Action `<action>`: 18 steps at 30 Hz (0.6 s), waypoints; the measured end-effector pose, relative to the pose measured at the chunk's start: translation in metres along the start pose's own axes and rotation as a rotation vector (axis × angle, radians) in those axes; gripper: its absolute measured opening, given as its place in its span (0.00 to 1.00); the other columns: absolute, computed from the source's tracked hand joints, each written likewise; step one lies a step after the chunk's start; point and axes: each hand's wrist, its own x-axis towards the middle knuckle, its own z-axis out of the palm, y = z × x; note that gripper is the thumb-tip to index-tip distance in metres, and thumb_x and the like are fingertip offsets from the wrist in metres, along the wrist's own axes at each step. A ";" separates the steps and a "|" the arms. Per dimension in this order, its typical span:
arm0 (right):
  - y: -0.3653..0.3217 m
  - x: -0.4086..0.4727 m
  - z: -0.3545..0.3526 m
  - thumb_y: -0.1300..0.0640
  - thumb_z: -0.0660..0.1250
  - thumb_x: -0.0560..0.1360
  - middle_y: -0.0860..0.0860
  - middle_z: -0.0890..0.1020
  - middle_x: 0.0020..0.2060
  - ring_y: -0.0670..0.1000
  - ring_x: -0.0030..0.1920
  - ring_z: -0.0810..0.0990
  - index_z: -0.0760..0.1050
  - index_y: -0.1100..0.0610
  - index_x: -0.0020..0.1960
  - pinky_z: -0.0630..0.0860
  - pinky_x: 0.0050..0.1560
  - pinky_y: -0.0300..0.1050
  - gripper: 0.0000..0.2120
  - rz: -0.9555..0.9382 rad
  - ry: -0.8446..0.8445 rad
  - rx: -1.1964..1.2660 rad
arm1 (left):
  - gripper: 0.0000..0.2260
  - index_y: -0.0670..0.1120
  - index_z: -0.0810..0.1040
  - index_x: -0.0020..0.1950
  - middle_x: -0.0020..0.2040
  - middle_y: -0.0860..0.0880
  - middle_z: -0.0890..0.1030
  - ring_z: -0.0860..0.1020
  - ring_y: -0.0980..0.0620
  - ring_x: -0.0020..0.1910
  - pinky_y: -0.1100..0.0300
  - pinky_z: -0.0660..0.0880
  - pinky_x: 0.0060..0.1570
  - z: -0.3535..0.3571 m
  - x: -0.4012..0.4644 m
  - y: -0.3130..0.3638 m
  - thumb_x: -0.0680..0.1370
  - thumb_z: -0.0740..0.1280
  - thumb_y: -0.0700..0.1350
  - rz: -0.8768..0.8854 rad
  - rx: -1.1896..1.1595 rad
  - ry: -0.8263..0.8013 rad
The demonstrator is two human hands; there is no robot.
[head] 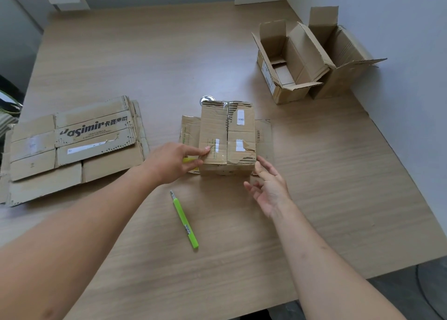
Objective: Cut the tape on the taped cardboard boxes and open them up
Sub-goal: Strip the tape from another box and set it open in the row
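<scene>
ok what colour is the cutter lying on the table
Bright lime green, with a silvery metal tip. The cutter shows clearly in the head view, lying between the two forearms.

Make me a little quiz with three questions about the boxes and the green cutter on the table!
1. True or false: the green cutter is in a hand.
2. How many opened boxes stand by the wall? A) one B) two C) four
3. Fill in: the left hand touches the taped box on its ____ side.

Key:
1. False; it lies on the table, and the right hand holds nothing.
2. B; the two open boxes.
3. Left.
</scene>
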 end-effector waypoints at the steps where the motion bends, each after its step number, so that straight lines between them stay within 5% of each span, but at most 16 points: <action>1: 0.000 -0.001 0.003 0.59 0.76 0.76 0.52 0.83 0.48 0.47 0.33 0.71 0.84 0.51 0.58 0.82 0.36 0.46 0.11 -0.029 0.009 0.006 | 0.17 0.75 0.72 0.69 0.58 0.55 0.85 0.81 0.52 0.53 0.50 0.79 0.54 0.000 0.000 0.001 0.80 0.65 0.65 -0.002 -0.006 0.002; 4: -0.003 -0.001 0.016 0.58 0.74 0.77 0.52 0.79 0.43 0.50 0.35 0.73 0.82 0.54 0.51 0.81 0.34 0.46 0.03 -0.099 0.102 -0.025 | 0.17 0.73 0.73 0.69 0.61 0.55 0.85 0.81 0.52 0.57 0.51 0.78 0.56 0.001 -0.001 0.003 0.80 0.66 0.63 -0.013 -0.031 0.000; 10: 0.001 0.006 0.024 0.50 0.71 0.81 0.53 0.80 0.43 0.55 0.40 0.78 0.77 0.54 0.49 0.81 0.32 0.43 0.08 -0.073 0.241 -0.065 | 0.17 0.71 0.74 0.70 0.58 0.54 0.85 0.79 0.54 0.49 0.56 0.75 0.49 0.005 -0.015 0.008 0.81 0.67 0.59 -0.008 -0.081 0.023; 14: 0.013 0.003 0.019 0.49 0.70 0.80 0.47 0.75 0.36 0.51 0.38 0.76 0.74 0.51 0.49 0.70 0.38 0.42 0.07 -0.605 0.499 -0.567 | 0.17 0.69 0.75 0.70 0.60 0.54 0.85 0.81 0.51 0.58 0.52 0.79 0.53 0.013 -0.023 0.011 0.81 0.68 0.58 -0.019 -0.106 0.082; 16: 0.012 -0.005 0.017 0.49 0.71 0.79 0.46 0.73 0.36 0.50 0.37 0.74 0.74 0.50 0.50 0.67 0.38 0.44 0.07 -0.923 0.424 -0.806 | 0.17 0.69 0.75 0.70 0.61 0.53 0.84 0.81 0.50 0.58 0.52 0.79 0.53 0.013 -0.021 0.014 0.81 0.67 0.59 -0.037 -0.078 0.085; 18: 0.012 -0.007 0.019 0.48 0.72 0.78 0.42 0.71 0.38 0.48 0.37 0.73 0.76 0.51 0.49 0.68 0.38 0.44 0.08 -1.156 0.172 -1.047 | 0.17 0.70 0.74 0.70 0.63 0.53 0.83 0.81 0.50 0.61 0.53 0.79 0.54 0.013 -0.020 0.019 0.81 0.67 0.60 -0.056 -0.044 0.074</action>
